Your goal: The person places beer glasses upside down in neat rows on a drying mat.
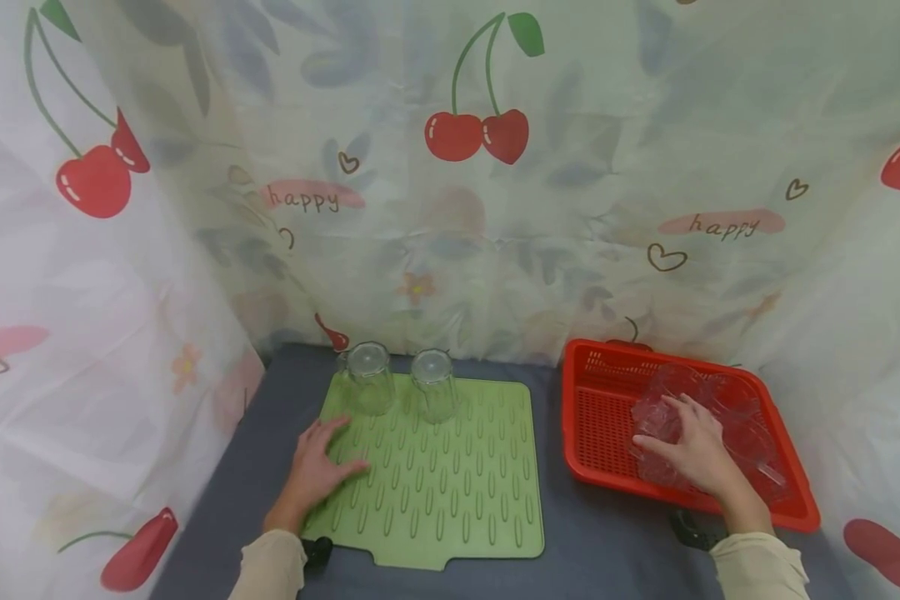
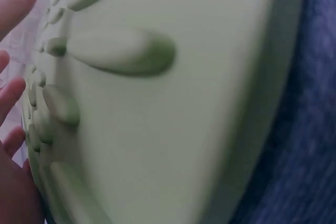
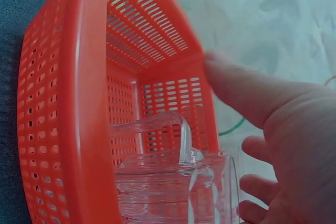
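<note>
My right hand [image 1: 693, 446] hovers over the red plastic basket [image 1: 570, 417], thumb and fingers spread apart. Several clear glass mugs [image 1: 663, 392] lie in the basket's right part, partly hidden under that hand. The right wrist view shows one mug [image 3: 157, 182] on its side, its handle upward, with my fingertips close by its end. My left hand [image 1: 318, 467] is over the left edge of the green ridged drying mat [image 1: 450, 500], thumb and fingers apart and holding nothing. Two clear glass mugs stand upside down at the mat's back: a left mug [image 1: 371, 379] and a right mug [image 1: 435, 387].
Mat and basket sit side by side on a dark grey-blue cloth [image 1: 558, 533], a strip of cloth between them. A curtain [image 1: 450, 250] printed with cherries hangs behind and along both sides. The basket's back edge is close to the curtain.
</note>
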Tool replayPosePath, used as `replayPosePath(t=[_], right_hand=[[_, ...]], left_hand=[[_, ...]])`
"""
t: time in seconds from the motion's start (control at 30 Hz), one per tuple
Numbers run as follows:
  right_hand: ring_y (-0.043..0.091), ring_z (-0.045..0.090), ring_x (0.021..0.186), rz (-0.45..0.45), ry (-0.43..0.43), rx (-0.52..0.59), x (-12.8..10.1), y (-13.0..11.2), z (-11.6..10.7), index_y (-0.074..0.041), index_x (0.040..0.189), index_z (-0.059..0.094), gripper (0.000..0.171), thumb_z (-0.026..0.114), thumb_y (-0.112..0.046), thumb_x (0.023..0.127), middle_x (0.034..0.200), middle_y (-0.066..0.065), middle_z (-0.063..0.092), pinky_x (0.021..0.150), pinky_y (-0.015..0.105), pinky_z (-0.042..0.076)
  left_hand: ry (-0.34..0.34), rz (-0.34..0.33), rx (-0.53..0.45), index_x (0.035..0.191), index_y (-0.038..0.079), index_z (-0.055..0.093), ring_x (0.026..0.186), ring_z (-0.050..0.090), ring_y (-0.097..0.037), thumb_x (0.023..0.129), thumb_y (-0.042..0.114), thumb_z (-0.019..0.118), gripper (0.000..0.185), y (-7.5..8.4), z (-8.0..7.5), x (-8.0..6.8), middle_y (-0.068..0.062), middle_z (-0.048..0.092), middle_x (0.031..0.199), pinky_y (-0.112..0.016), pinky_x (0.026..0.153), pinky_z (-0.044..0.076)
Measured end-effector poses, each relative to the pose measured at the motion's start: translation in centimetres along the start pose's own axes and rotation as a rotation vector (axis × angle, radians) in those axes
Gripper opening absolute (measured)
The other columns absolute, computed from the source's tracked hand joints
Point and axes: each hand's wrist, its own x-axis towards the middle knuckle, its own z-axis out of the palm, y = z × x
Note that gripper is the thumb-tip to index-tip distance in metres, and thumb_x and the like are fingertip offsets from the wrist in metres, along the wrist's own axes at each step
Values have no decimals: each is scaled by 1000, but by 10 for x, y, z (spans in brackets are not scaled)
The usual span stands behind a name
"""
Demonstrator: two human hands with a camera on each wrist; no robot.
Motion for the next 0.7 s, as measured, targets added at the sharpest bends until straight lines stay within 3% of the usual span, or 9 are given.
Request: replayPosePath(t=[0.1,0.33,0.7], right_hand=[[63,11,142,15,13,-22,-2,-2,-1,2,159,22,110,78,-56,84,162,38,11,103,84,28],[59,24,133,44,89,-32,-10,-4,-5,-1,154,35,98,78,-54,85,152,37,31,97,80,39],[58,22,128,68,42,-40,-12,-6,1,0,155,31,103,83,-49,81,151,38,26,94,76,43]], left_hand=[[-32,-22,6,154,22,45,158,11,-42,75,49,89,95,-4,2,1,-7,39,164,-76,117,21],[-74,20,95,155,21,45,157,9,-43,71,57,88,102,-10,3,4,-9,34,166,-78,117,16],[-111,21,125,155,17,44,157,6,-45,70,55,89,104,-10,-1,5,-12,31,167,-78,115,14]])
